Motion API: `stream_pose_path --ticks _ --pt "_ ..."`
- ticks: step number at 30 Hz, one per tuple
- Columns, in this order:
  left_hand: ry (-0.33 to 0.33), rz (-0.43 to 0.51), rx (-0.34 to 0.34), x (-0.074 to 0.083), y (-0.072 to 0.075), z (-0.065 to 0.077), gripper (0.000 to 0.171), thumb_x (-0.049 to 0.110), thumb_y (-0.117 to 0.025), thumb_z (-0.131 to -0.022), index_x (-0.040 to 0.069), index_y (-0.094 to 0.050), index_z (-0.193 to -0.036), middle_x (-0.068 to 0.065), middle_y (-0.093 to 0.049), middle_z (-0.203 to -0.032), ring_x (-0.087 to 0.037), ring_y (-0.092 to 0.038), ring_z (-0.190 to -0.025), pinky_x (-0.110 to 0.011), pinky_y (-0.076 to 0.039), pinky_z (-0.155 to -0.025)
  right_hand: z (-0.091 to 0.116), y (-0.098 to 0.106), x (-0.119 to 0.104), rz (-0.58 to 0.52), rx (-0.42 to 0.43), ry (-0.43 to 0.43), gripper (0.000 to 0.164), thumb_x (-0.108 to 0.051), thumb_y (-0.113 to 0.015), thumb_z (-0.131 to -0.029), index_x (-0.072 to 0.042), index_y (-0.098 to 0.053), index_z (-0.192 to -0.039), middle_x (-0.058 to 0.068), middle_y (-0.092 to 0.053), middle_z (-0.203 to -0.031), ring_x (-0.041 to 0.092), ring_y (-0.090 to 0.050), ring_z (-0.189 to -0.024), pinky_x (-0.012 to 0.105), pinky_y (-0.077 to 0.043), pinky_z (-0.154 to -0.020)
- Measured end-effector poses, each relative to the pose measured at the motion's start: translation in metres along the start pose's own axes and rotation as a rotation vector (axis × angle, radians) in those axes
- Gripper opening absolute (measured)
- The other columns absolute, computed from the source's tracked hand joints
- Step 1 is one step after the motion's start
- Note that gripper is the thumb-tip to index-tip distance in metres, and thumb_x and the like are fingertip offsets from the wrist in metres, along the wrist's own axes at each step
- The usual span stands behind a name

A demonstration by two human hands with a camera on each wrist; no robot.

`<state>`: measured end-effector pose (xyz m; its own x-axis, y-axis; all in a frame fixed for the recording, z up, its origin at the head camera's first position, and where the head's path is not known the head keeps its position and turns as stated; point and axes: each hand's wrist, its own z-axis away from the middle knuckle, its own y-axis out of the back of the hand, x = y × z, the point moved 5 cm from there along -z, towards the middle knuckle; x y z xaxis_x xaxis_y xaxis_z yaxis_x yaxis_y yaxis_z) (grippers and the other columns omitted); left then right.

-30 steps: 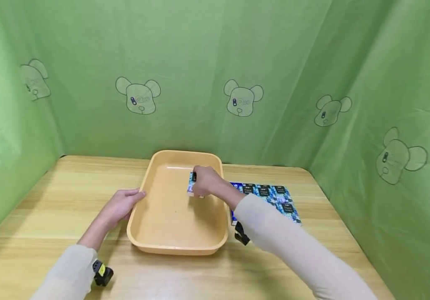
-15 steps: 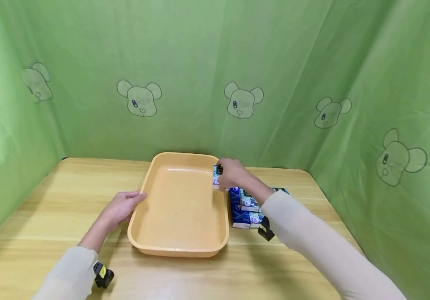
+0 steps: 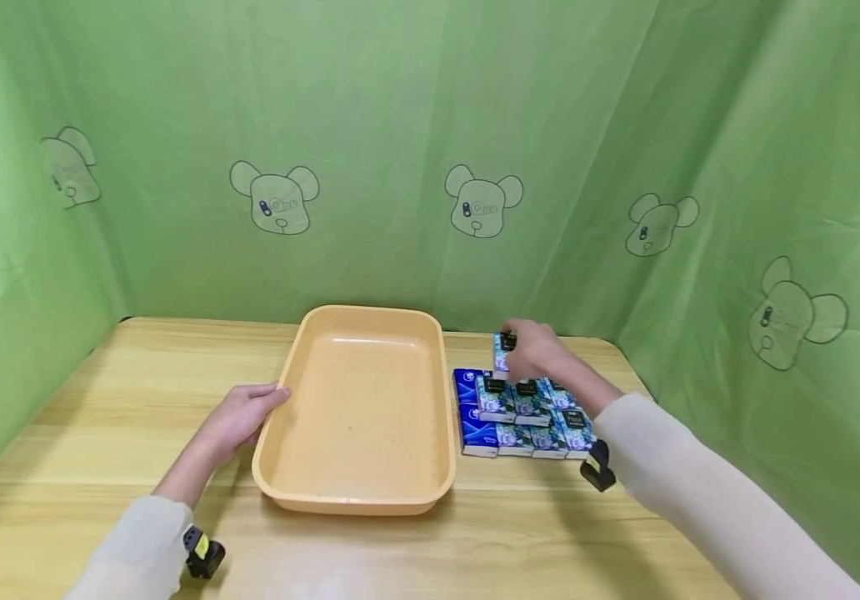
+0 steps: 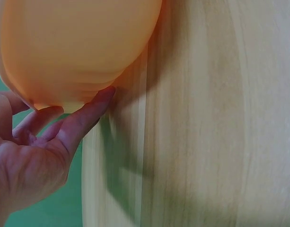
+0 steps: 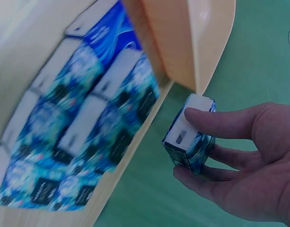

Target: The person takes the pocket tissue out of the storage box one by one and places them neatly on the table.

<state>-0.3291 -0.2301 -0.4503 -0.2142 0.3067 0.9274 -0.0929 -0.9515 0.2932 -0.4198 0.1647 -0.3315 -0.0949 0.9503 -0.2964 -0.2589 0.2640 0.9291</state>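
My left hand grips the left rim of a shallow orange plastic tray; in the left wrist view its fingers reach under the tray's outer wall. The tray is bare inside. My right hand holds a small tissue pack between thumb and fingers, blue-green and floral with a white side. This pack hangs above the back of a group of similar tissue packs right of the tray. Two floral packs lie on top of the lower layer, which has dark blue packs at its left end.
A pale wooden table carries everything, its back edge close to a green curtain printed with bear heads. The curtain also closes off both sides. Each wrist wears a small black camera, such as this left one.
My right hand has carried the tissue pack out of the tray, rightward over its rim, to above the group of packs. The left hand has stayed on the tray's rim.
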Motion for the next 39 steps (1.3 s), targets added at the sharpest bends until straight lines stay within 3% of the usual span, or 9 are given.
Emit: stream_pose_path --ticks 3,5,10,21,24,31,35,39 --pt "0.001 -0.009 0.005 0.000 0.001 0.001 0.065 0.036 -0.054 -0.105 -0.005 -0.038 -0.152 -0.017 -0.073 -0.098 -0.013 -0.069 -0.070 -0.029 -0.061 -0.061 0.003 0.001 0.015 0.008 -0.004 -0.011 0.085 0.005 -0.072 -0.078 -0.002 -0.036 -0.154 0.031 -0.039 -0.153 0.038 -0.052 -0.108 0.029 -0.051 -0.062" --pt "-0.001 -0.016 0.009 0.001 0.001 0.001 0.065 0.036 -0.055 -0.105 -0.005 -0.039 -0.152 -0.016 -0.074 -0.097 -0.012 -0.067 -0.068 -0.028 -0.060 -0.060 0.004 0.001 0.025 0.002 -0.014 -0.022 0.085 0.006 -0.071 -0.078 -0.001 -0.035 -0.155 0.033 -0.038 -0.153 0.035 -0.057 -0.097 0.029 -0.051 -0.059" --pt "0.001 -0.016 0.006 0.002 0.001 0.001 0.065 0.036 -0.054 -0.105 -0.004 -0.038 -0.152 -0.022 -0.074 -0.110 -0.014 -0.070 -0.073 -0.030 -0.061 -0.063 0.007 0.005 0.045 0.005 -0.043 -0.019 0.082 0.006 -0.069 -0.079 0.004 -0.034 -0.153 0.037 -0.040 -0.149 0.024 -0.056 -0.072 0.028 -0.048 -0.055" --pt "-0.001 0.019 -0.010 0.000 0.000 0.000 0.064 0.035 -0.053 -0.105 -0.004 -0.036 -0.153 -0.027 -0.067 -0.126 -0.020 -0.074 -0.087 -0.036 -0.065 -0.074 0.013 0.005 0.072 0.121 -0.061 -0.036 0.082 0.000 -0.080 -0.076 0.010 -0.039 -0.147 0.038 -0.052 -0.134 0.032 -0.060 -0.089 0.034 -0.057 -0.068" --pt "-0.005 0.018 -0.008 0.000 0.000 0.000 0.064 0.035 -0.054 -0.105 -0.004 -0.037 -0.153 -0.027 -0.069 -0.123 -0.019 -0.074 -0.085 -0.035 -0.064 -0.072 0.012 0.001 0.079 0.125 -0.085 -0.045 0.082 0.002 -0.079 -0.076 0.009 -0.039 -0.147 0.036 -0.053 -0.132 0.029 -0.059 -0.084 0.032 -0.055 -0.065" --pt "-0.002 0.007 -0.007 0.000 0.001 -0.001 0.063 0.034 -0.054 -0.105 -0.003 -0.038 -0.153 -0.016 -0.075 -0.097 -0.014 -0.069 -0.072 -0.029 -0.061 -0.061 0.010 -0.017 0.093 0.082 -0.131 -0.074 0.073 0.009 -0.069 -0.079 0.004 -0.040 -0.146 0.027 -0.058 -0.113 0.019 -0.052 -0.067 0.026 -0.047 -0.055" --pt "-0.003 0.017 -0.014 0.000 0.000 -0.001 0.063 0.035 -0.054 -0.105 -0.003 -0.038 -0.153 -0.019 -0.074 -0.097 -0.014 -0.069 -0.072 -0.029 -0.061 -0.062 0.009 -0.026 0.098 0.056 -0.130 -0.087 0.070 0.012 -0.064 -0.080 0.003 -0.041 -0.146 0.023 -0.057 -0.107 0.016 -0.049 -0.061 0.024 -0.045 -0.052" --pt "-0.008 0.033 -0.015 -0.001 0.001 0.000 0.064 0.035 -0.054 -0.105 -0.005 -0.038 -0.152 -0.025 -0.072 -0.113 -0.016 -0.072 -0.078 -0.032 -0.063 -0.067 0.009 -0.030 0.098 0.031 -0.125 -0.091 0.072 0.013 -0.061 -0.079 0.002 -0.040 -0.147 0.026 -0.056 -0.111 0.015 -0.045 -0.059 0.023 -0.042 -0.049"
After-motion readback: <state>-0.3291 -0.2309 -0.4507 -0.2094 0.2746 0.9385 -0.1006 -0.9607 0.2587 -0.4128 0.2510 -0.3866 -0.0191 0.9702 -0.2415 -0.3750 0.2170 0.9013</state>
